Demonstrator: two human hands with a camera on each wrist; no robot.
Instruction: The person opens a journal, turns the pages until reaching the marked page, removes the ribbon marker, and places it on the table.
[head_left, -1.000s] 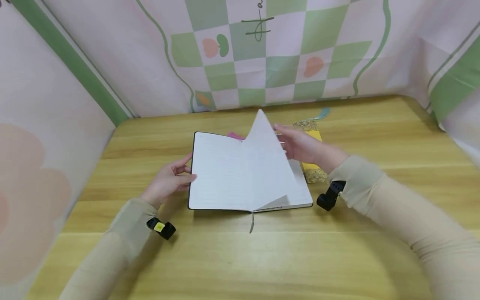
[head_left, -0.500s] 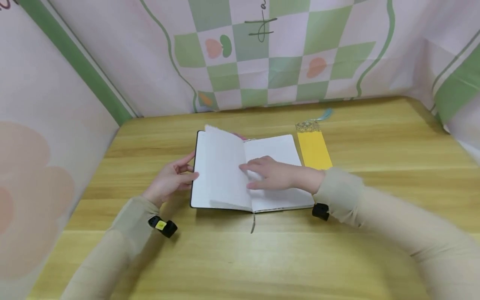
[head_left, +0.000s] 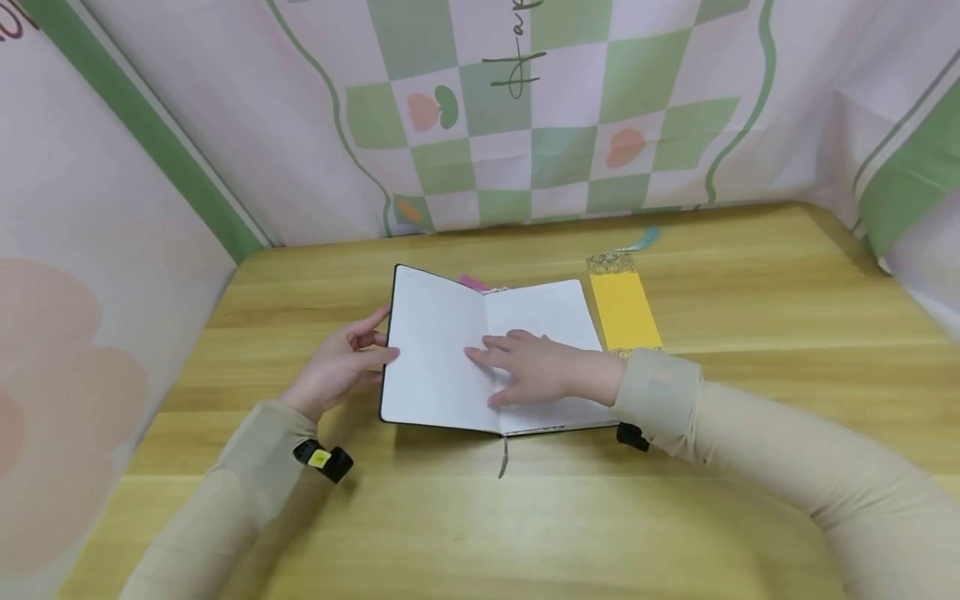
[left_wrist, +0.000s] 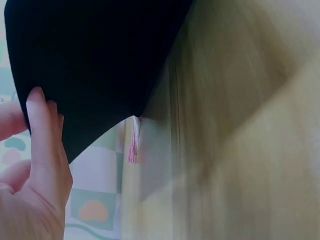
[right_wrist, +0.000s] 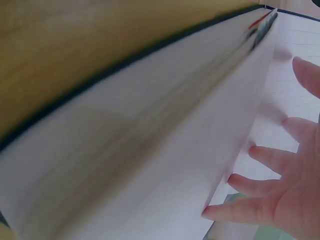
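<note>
A dark-covered notebook (head_left: 435,358) lies spread on the table, its pages white and its left side raised off the wood. My left hand (head_left: 337,367) grips that raised edge, thumb on the page side; the left wrist view shows its fingers against the black cover (left_wrist: 90,65). Fingers spread, my right hand (head_left: 543,371) reaches across the right page, fingertips by the middle fold. In the right wrist view the page edges (right_wrist: 125,130) fill the foreground, with the spread fingers (right_wrist: 250,212) beyond. A grey ribbon (head_left: 503,458) hangs from the notebook's lower end.
A yellow bookmark (head_left: 624,308) with lace-like ends and a light blue tassel (head_left: 645,239) lies right of the notebook. A pink tassel (head_left: 474,283) pokes out behind the notebook. Patterned cloth (head_left: 562,108) hangs along the table's back edge.
My right hand has turned a page over from right to left, then moved onto the right page near the fold. That page now lies flat on the left side. The left hand keeps its grip.
</note>
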